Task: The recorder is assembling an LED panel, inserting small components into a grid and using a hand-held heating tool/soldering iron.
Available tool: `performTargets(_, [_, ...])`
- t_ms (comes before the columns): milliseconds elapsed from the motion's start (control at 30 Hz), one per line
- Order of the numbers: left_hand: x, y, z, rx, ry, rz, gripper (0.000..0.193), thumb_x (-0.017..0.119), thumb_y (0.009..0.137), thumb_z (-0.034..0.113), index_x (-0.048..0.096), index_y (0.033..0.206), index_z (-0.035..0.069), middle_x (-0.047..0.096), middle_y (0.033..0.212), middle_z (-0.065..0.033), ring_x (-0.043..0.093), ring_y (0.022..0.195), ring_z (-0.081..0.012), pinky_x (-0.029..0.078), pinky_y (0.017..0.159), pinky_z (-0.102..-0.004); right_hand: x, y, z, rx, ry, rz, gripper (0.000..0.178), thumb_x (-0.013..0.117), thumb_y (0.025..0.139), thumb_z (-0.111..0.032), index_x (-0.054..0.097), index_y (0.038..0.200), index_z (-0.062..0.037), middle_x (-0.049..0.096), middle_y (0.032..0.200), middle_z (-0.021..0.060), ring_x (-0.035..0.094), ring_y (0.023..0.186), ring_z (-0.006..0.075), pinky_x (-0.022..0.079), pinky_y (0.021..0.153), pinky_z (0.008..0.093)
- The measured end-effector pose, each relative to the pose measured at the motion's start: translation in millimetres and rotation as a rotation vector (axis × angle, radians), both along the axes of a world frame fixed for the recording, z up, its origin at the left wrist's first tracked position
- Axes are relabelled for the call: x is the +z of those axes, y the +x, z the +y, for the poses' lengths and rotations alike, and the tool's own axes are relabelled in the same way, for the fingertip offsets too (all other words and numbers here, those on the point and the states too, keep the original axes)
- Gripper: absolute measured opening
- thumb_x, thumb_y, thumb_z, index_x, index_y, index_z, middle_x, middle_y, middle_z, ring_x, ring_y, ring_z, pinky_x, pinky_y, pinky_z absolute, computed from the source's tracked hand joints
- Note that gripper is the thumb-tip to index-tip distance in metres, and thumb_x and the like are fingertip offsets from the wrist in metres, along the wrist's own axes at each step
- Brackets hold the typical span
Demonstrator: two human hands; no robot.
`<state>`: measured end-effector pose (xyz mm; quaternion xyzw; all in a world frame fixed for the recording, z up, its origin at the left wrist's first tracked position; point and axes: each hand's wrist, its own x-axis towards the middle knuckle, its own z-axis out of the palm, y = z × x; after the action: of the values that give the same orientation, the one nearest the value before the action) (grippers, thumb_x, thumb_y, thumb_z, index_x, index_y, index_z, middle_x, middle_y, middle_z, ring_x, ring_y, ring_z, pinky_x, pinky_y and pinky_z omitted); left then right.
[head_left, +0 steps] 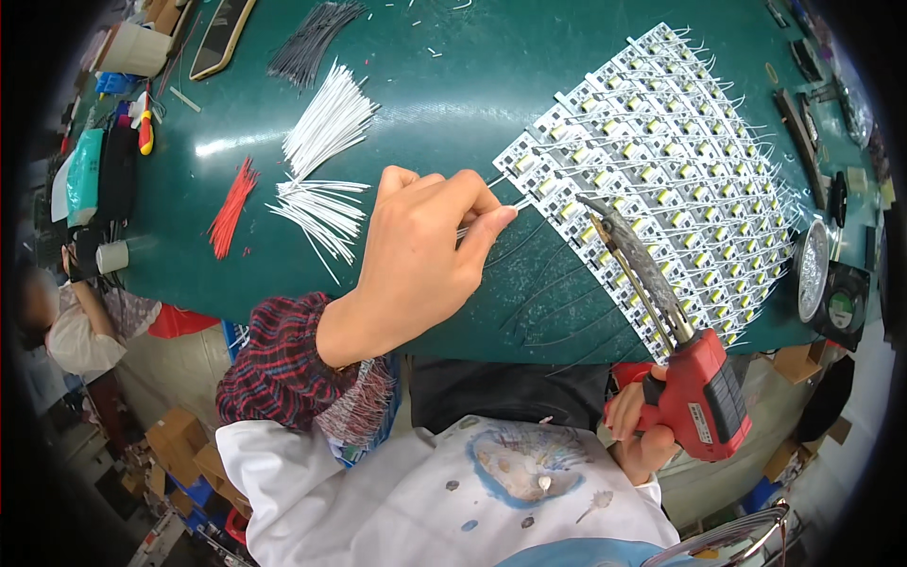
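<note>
A large panel of small white circuit boards (652, 165) with yellow chips lies on the green table, many thin wires standing out from it. Beside its left corner, my left hand (411, 250) is closed in a pinch on a thin wire (522, 202) whose end reaches the panel's edge. Some of that wire is hidden by the fingers. My right hand (638, 430) grips a red soldering gun (704, 397) by its handle, below the panel. The gun's dark tip and thin metal feed tube point up and left, over the boards near the left hand.
Bundles of white wires (329, 123), red wires (230, 210) and black wires (312, 42) lie left of the panel. A phone (222, 38) and a screwdriver (145, 130) are farther left. A round metal tin (812, 269) stands at the right. Another person (85, 321) sits at the far left.
</note>
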<state>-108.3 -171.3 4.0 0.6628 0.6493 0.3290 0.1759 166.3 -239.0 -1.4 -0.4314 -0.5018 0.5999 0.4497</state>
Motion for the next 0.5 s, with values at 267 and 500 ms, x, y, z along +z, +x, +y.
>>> performTargets(267, [-8.6,3.3,2.9,-0.010,0.089,0.025,0.014,0.069,0.079,0.008,0.059,0.069,0.007,0.050,0.056,0.0013,0.039,0.050,-0.0131,0.030,0.064,-0.0290,-13.5,-0.1,2.9,0.095,0.012,-0.094,0.080,0.062,0.078,-0.059,0.043,0.123,0.0049,0.045,0.049,0.0001,0.043,0.040,0.0118,0.038,0.044,0.0260])
performTargets(500, [-9.2,2.0,3.5,-0.030,0.102,0.037,0.015,0.070,0.078,0.007,0.058,0.069,0.008,0.049,0.056,0.0016,0.038,0.049,-0.0130,0.031,0.064,-0.0290,-13.9,2.1,4.4,0.104,-0.047,-0.066,0.074,0.064,0.077,-0.057,0.045,0.116,0.0027,0.046,0.050,0.0002,0.044,0.043,0.0121,0.039,0.044,0.0269])
